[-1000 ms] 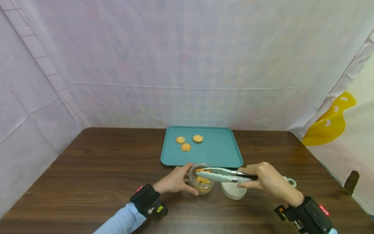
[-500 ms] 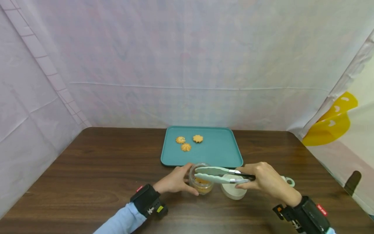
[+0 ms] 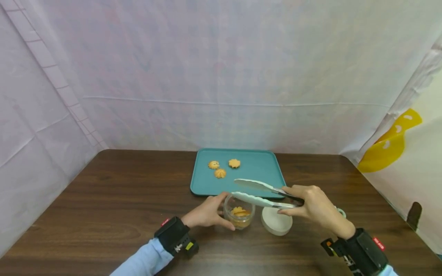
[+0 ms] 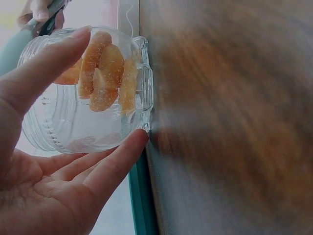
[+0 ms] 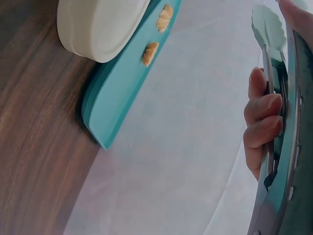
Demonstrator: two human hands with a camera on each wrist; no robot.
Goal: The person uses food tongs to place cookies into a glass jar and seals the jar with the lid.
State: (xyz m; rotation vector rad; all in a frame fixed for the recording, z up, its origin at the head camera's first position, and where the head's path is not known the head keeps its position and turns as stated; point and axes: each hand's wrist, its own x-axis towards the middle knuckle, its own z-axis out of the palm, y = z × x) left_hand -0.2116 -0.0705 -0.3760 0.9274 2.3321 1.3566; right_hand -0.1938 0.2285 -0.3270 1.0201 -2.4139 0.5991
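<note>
In the head view my left hand (image 3: pixel 207 212) holds a glass jar (image 3: pixel 239 224) on the table, thumb on one side and fingers on the other. Several golden cookies (image 4: pixel 107 68) lie inside it, seen through the glass in the left wrist view. My right hand (image 3: pixel 310 205) grips a pair of tongs (image 3: pixel 257 201) with pale green scalloped heads. The tongs are spread apart, with nothing between the heads. One head is over the jar's rim, the other is higher and farther back, in front of the tray. A white round lid (image 3: pixel 277 222) lies right of the jar.
A teal tray (image 3: pixel 262 165) lies behind the jar at the table's back edge, with three cookies (image 3: pixel 220 173) on its left half. The brown wooden table (image 3: pixel 138 191) meets a pale cloth wall (image 3: pixel 214 76). A yellow shape (image 3: pixel 383 155) hangs at right.
The tongs held a cookie at the jar's mouth, then spread inside it and let the cookie go. My right hand has since raised them, spread wider. My left hand has stayed put.
</note>
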